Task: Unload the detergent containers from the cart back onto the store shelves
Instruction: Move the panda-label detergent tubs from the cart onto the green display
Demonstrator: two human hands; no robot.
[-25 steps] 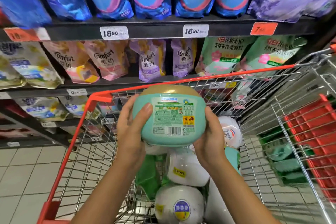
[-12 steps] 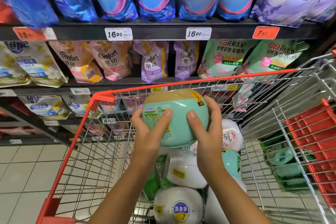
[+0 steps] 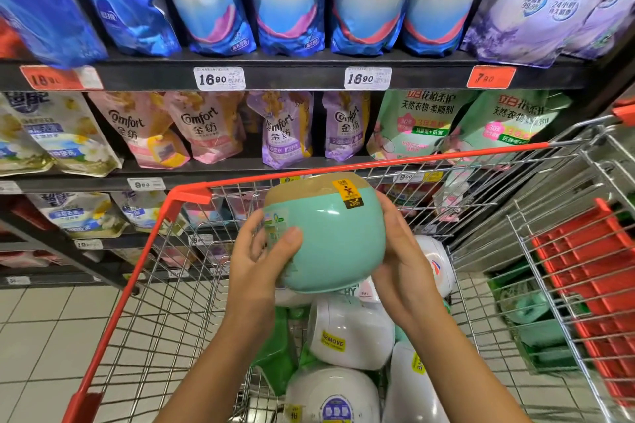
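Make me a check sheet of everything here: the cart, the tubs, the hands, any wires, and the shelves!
Surface: wire cart with a red rim, standing in front of the shelves.
Job's things: teal tub with a tan lid, held above the cart, yellow sticker near its top; several white tubs piled in the cart below it.
Clutter: green pack wedged beside the white tubs.
Grippers: left hand grips the teal tub's left side, thumb across its front; right hand cups its right side.
Cables: nothing seen.
Surroundings: refill pouches fill the shelves, price tags on the edges; second cart with a red flap at right; tiled floor.
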